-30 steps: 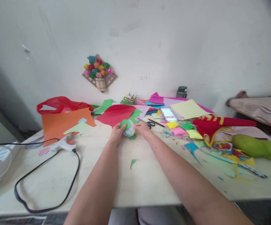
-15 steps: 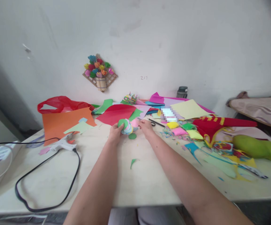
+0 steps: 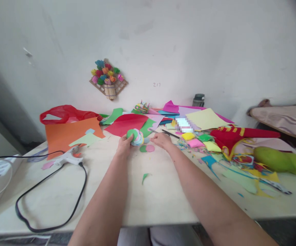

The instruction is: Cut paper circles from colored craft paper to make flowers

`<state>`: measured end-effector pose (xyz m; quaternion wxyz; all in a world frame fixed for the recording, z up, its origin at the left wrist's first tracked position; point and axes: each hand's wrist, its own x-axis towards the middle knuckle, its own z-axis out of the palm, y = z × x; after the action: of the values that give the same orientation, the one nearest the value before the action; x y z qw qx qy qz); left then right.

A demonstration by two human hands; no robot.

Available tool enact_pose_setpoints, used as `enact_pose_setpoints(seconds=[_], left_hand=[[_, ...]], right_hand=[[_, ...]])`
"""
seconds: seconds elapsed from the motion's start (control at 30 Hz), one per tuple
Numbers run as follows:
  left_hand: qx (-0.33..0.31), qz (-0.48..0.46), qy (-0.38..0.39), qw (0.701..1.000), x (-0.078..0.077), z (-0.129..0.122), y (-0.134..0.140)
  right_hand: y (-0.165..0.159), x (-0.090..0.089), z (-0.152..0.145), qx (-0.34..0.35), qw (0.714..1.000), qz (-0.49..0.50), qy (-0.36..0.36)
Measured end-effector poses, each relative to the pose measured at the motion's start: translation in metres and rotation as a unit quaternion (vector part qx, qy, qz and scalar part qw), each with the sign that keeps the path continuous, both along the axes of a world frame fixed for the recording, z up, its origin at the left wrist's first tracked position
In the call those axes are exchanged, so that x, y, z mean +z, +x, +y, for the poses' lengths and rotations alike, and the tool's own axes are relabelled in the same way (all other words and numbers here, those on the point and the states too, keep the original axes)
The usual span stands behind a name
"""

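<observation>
My left hand (image 3: 124, 144) is closed on a fanned stack of paper circles (image 3: 138, 138), with a green one at the front and pale blue, white and yellow ones behind. My right hand (image 3: 162, 140) is pinched at the edge of a greyish-blue paper circle (image 3: 146, 140), just right of the stack. Below it, a green circle (image 3: 143, 149) and a pink circle (image 3: 150, 148) lie side by side on the table. Scissors (image 3: 153, 130) lie behind my right hand, their handles mostly hidden by it.
A glue gun (image 3: 69, 157) with a looping black cord lies at left, near orange paper (image 3: 71, 135). Coloured sheets, including red paper (image 3: 126, 123), line the back. Small coloured packets (image 3: 196, 143), paper scraps and a green stuffed shape (image 3: 278, 160) are at right.
The pink circle, which was at my right fingers, now lies beside the green one on the table. My right hand has shifted slightly and is at a greyish-blue circle.
</observation>
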<state>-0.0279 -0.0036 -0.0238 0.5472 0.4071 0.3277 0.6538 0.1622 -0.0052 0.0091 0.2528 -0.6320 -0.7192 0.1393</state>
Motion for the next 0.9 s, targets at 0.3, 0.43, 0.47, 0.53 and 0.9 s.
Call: enact_pose_setpoints(seconds=[0.3,0.43,0.47,0.53,0.9], left_hand=[[-0.064,0.049,0.023,0.996,0.000,-0.005,0.008],[-0.071,0.055,0.031,0.995,0.003,-0.008,0.012],[-0.072,0.056,0.028,0.995,0.004,-0.009,0.013],[-0.078,0.060,0.018,0.995,0.005,-0.010,0.014],[-0.033,0.057,0.009,0.998,-0.002,-0.001,0.004]], right_hand=[[-0.023,-0.015,0.007,0.135,0.898,0.415,-0.053],[-0.029,-0.016,0.005,0.118,0.880,0.457,-0.056],[-0.030,-0.017,0.005,0.105,0.879,0.463,-0.051],[-0.031,-0.017,0.006,0.081,0.876,0.474,-0.043],[-0.021,-0.018,0.014,0.002,0.894,0.449,-0.004]])
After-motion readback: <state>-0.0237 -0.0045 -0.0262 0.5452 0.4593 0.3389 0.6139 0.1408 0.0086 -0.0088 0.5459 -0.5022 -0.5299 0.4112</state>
